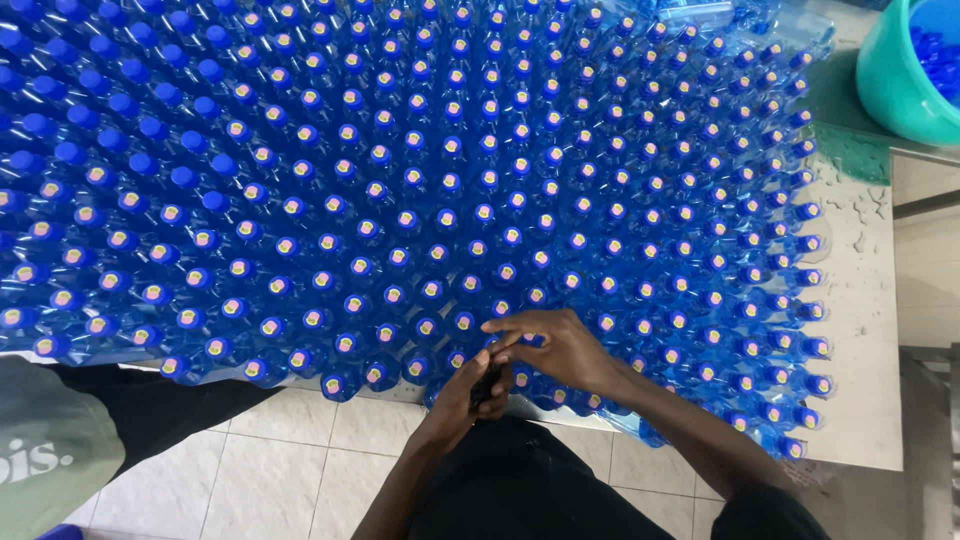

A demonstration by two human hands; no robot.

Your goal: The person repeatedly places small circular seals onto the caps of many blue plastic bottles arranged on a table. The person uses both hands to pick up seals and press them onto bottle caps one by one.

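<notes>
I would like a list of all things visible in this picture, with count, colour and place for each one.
Clear blue plastic bottles with blue caps: too many to count, packed across the table.
White table: one, bare strip at right.
Turquoise plastic tub: one, top right, holds blue caps.
White tiled floor: below the table.
Another person's pale sleeve: bottom left.
Left hand: at the table's near edge, holding a small dark thing.
Right hand: on caps beside it.

blue-capped bottles (pixel 440 200), teal tub (pixel 895 85)
</notes>
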